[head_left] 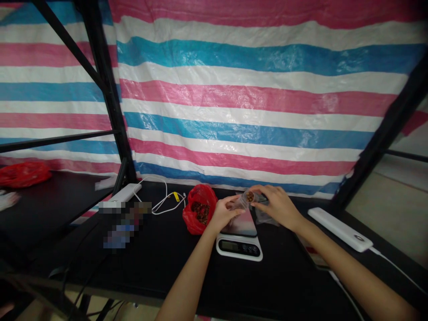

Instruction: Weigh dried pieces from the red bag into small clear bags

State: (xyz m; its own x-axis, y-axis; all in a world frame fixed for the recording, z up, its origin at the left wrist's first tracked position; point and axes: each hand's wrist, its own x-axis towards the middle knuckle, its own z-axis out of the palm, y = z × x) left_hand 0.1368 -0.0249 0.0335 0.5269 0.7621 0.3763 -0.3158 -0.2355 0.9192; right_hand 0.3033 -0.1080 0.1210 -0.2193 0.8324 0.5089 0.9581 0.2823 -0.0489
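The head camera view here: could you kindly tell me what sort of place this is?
Probably a makeshift packing workspace: a black bench with a digital kitchen scale, a red plastic bag of brown pieces, and a striped tarpaulin hung behind.

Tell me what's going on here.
A person is holding a small clear plastic bag of brown pieces between their left hand and right hand, just above a digital kitchen scale. Beside the scale, a red plastic bag lies open with more brown pieces inside. A white power bank sits to the right on the black table.
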